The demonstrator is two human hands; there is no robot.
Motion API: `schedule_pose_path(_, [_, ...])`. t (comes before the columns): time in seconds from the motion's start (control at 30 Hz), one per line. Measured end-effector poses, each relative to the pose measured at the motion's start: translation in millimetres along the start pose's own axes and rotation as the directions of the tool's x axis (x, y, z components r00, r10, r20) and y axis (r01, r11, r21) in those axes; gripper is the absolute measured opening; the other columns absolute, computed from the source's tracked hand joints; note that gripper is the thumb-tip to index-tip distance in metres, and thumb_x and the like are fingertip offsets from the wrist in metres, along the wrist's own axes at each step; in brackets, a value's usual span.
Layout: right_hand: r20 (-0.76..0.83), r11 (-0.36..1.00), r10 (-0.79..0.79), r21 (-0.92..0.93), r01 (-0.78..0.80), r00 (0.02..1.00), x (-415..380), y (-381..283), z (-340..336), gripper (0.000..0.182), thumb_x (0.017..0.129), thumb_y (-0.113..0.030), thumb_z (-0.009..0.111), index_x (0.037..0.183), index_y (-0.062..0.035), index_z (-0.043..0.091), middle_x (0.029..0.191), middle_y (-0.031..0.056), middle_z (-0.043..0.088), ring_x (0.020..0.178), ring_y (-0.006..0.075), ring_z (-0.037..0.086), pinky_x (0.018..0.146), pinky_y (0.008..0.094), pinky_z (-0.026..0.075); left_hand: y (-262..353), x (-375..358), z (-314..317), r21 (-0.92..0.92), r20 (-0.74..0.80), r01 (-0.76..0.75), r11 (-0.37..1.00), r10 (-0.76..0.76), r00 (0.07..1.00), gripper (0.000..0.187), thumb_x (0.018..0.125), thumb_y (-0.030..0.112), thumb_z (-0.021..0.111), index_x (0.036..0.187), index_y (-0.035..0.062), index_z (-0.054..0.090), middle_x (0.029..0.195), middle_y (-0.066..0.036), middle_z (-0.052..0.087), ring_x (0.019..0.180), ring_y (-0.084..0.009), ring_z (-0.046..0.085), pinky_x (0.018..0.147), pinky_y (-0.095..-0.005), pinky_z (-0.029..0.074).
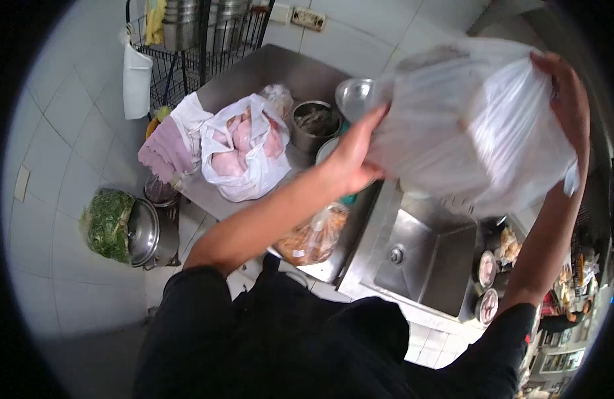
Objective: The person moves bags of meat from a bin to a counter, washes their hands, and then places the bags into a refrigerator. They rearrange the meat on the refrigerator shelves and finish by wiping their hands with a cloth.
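Note:
A large, full white plastic bag (pixel 440 126) is lifted up between my two hands, above the steel sink. My left hand (pixel 357 154) grips its left side, and my right hand (pixel 567 90) holds the upper right edge. What the bag contains cannot be made out through the cloudy plastic. To the left of it, an open white bag of raw meat (pixel 230 163), pale pink, rests on the steel counter. A steel pot (pixel 315 126) with dark contents and a shiny metal bowl (pixel 353 98) stand behind my left hand.
Below the held bag is a steel sink (pixel 403 263). A clear bag of orange-brown food (pixel 313 236) lies near my left forearm. Further left are a pink cloth (pixel 166 149), a lidded pot (pixel 144 233) and bagged greens (pixel 107 226). Another person (pixel 566 322) stands far right.

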State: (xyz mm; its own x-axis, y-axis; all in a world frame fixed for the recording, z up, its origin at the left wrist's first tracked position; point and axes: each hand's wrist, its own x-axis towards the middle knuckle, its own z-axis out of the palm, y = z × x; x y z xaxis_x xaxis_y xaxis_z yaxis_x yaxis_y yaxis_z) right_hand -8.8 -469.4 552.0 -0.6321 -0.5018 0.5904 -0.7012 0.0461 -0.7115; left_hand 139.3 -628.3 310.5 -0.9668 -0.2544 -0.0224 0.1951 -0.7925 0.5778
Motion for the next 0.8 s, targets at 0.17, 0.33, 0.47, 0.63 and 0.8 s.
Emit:
schedule_pose_path(0.17, [0.220,0.964,-0.170,-0.167,0.209,0.961,121.6,49.1,32.4,0.023,0.075,-0.022,0.071,0.089,-0.0041,0.067,0.081,0.0056,0.062,0.069,0.0170,0.058,0.064,0.0315,0.047,73.3,65.4,-38.9,0.140,-0.014,0.000,0.990,0.002,1.000,0.064,0.093,0.056,0.041,0.137,0.0091,0.040,0.134,-0.013,0.046,0.117,-0.0323,0.051,0.092,-0.0539,0.045])
schedule_pose_path(0.33, [0.077,0.987,0.152,-0.056,-0.148,0.985,138.3,62.4,98.6,0.032,0.070,-0.026,0.075,0.085,0.0009,0.065,0.076,0.0080,0.059,0.067,0.0189,0.055,0.068,0.0330,0.046,98.1,102.5,-76.0,0.258,-0.150,0.044,0.965,-0.005,0.989,0.065,0.095,0.055,0.037,0.139,0.0068,0.036,0.136,-0.015,0.043,0.120,-0.0331,0.048,0.090,-0.0526,0.048])
schedule_pose_path(0.47, [0.080,0.954,0.295,-0.083,-0.289,0.952,154.3,85.5,122.9,0.026,0.074,-0.019,0.071,0.089,0.0025,0.066,0.080,0.0110,0.060,0.068,0.0208,0.056,0.069,0.0351,0.047,102.2,112.9,-95.6,0.316,-0.227,0.144,0.938,-0.073,0.971,0.063,0.097,0.051,0.035,0.139,0.0039,0.035,0.137,-0.016,0.042,0.119,-0.0326,0.050,0.087,-0.0499,0.051])
schedule_pose_path(0.63, [0.239,0.965,0.213,-0.206,-0.165,0.947,184.6,134.0,126.9,0.024,0.077,-0.020,0.067,0.095,-0.0030,0.069,0.087,0.0083,0.065,0.081,0.0185,0.061,0.075,0.0306,0.049,112.2,122.8,-109.7,0.360,-0.234,0.159,0.919,-0.076,0.969,0.062,0.098,0.050,0.034,0.137,0.0011,0.037,0.131,-0.019,0.048,0.112,-0.0331,0.055,0.083,-0.0466,0.054])
schedule_pose_path(0.8, [0.570,0.243,-0.198,-0.759,0.603,0.797,192.3,141.1,133.1,0.026,0.068,-0.030,0.071,0.087,-0.0128,0.075,0.094,0.0154,0.070,0.088,0.0241,0.069,0.075,0.0329,0.052,118.7,136.9,-122.6,0.493,-0.246,0.144,0.858,-0.021,0.969,0.065,0.095,0.054,0.036,0.130,-0.0005,0.044,0.111,-0.018,0.060,0.090,-0.0310,0.064,0.076,-0.0419,0.057])
